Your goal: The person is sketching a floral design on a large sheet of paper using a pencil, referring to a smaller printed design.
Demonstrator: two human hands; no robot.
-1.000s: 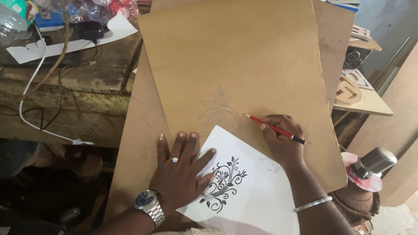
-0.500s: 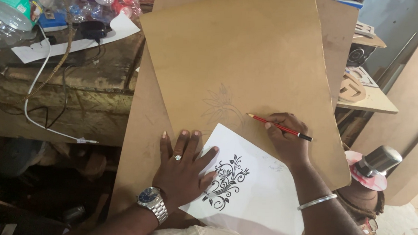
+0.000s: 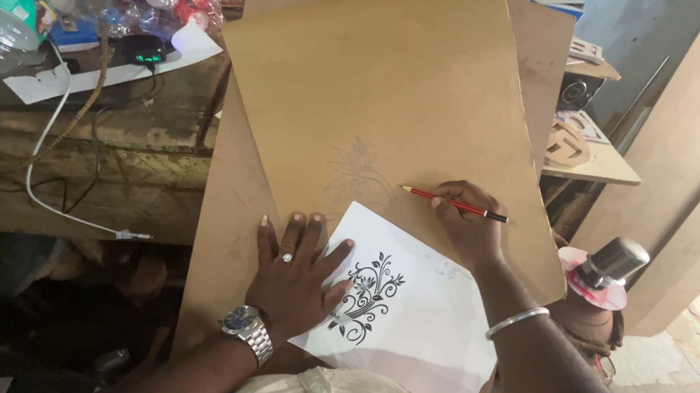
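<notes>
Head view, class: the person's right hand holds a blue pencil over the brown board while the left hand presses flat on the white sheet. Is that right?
Not quite. In the head view the pencil in the right hand is red, not blue. The rest stands: it is over the brown board, and the left hand lies flat on the white sheet.

Teal-labelled clear bottle [image 3: 5,20], far left

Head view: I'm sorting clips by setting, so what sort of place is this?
Probably a woodworking or craft workshop: large fibreboard sheets, a cut-out wooden shape on a side bench, and a cluttered dusty workbench.
</notes>
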